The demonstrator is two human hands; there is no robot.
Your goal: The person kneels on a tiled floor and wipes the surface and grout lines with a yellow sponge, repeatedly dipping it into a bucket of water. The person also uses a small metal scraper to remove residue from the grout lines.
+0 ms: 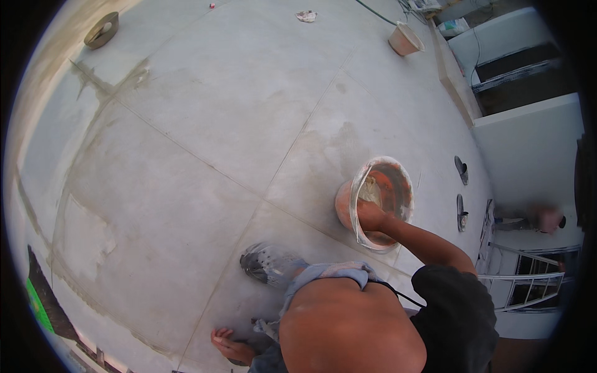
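An orange bucket with a whitened rim and a wire handle stands on the grey floor, right of centre. My right hand reaches down inside it, beside a pale, crumpled-looking lump whose kind I cannot make out. The fingers of that hand are hidden, so their grip does not show. At the lower left, near my knee, my left hand hangs low over the floor. Its fingers are loosely bent and apart, with nothing seen in them.
Pale floor with thin joint lines and damp patches spreads around me. Two dark slippers lie to the right. A second bucket stands far right, and a shallow basin far left. Another person is at the right, by a white metal frame.
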